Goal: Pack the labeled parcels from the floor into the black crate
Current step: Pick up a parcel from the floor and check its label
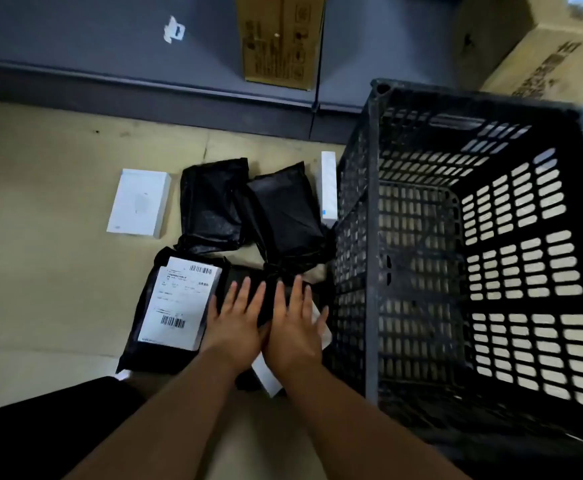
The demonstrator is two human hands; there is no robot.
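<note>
The black crate (470, 258) fills the right half of the frame, its slotted walls standing on the tan floor (40, 168). At lower centre a black parcel with a white barcode label (175, 306) lies flat on the floor. Above it lie two unlabelled black bags (210, 206), touching each other. A white box (139, 202) lies at centre left. The left hand (234, 323) and right hand (295, 327) rest side by side, fingers spread flat and gripping nothing, on another dark parcel (266, 289) just beside the crate.
</note>
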